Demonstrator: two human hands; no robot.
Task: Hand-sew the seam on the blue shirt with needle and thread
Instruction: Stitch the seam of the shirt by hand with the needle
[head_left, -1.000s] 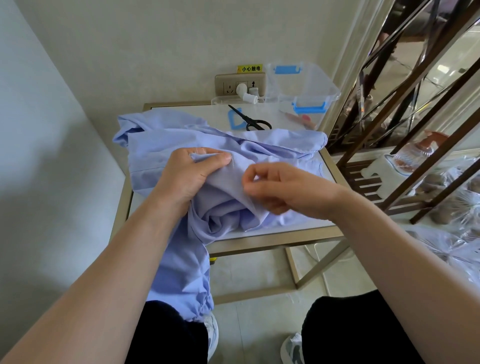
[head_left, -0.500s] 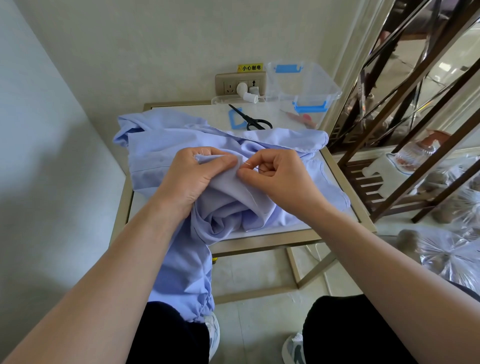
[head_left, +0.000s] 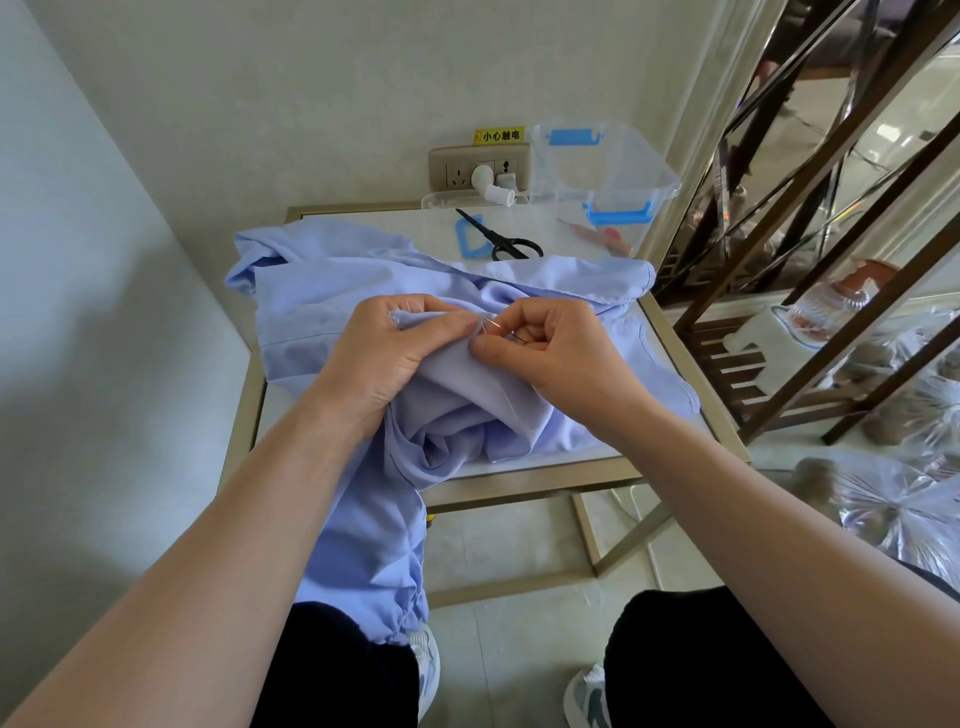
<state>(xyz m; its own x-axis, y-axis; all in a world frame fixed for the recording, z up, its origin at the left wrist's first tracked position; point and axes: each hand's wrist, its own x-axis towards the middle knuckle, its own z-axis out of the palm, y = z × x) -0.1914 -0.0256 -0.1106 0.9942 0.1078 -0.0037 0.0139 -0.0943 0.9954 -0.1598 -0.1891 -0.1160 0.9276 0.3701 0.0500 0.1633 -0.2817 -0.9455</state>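
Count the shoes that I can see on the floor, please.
2. The left shoe is just below the hanging end of the blue shirt; the right shoe is at the bottom edge, beside the right leg. The legs hide part of each.

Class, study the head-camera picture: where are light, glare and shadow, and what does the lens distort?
Head view: brightest at the right, with glare on the plastic bags; soft shadow across the left wall; the wide lens slants the wooden shelf and swells the forearms; the blue shirt is sharp, the needle only a thin glint.
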